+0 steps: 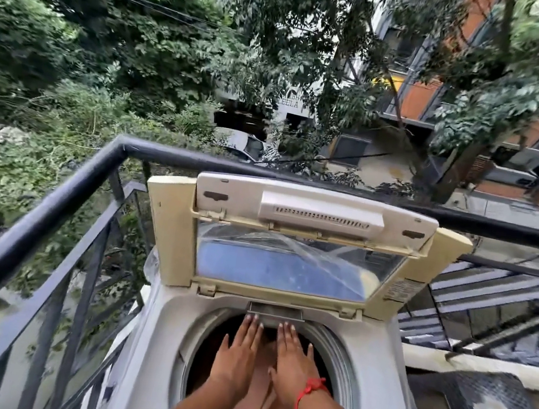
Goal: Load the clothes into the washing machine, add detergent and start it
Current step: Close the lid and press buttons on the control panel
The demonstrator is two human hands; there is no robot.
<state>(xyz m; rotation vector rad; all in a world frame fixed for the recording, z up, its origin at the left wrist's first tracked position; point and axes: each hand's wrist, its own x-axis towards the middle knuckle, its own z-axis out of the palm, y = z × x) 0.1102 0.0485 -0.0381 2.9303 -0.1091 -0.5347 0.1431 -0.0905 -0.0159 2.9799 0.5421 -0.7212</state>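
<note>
Hands were where I looked first: the left hand (pixel 238 348) and the right hand (pixel 293 357) lay side by side, palms down, fingers straight and together, gripping nothing, stretched over the mouth of the drum (pixel 339 355). The fingertips (pixel 252 319) reached almost to the small grey tray (pixel 277 311) at the back rim; I could not tell whether they touched it. A red thread (pixel 310 389) circled the right wrist. Both forearms ran in from the bottom edge, nearly parallel. Below and between the palms I made out pinkish-brown clothes (pixel 259 386) draped into the opening, so loading seemed to me at least begun, perhaps being pressed down. I saw no detergent anywhere, and nothing showed the machine running; those steps looked still ahead. The washing machine (pixel 373 370) stood with its lid (pixel 301 242) folded upright, its clear window facing me. Around it ran a black balcony railing (pixel 59 192), with trees and a parked white car (pixel 248 145) below.
</note>
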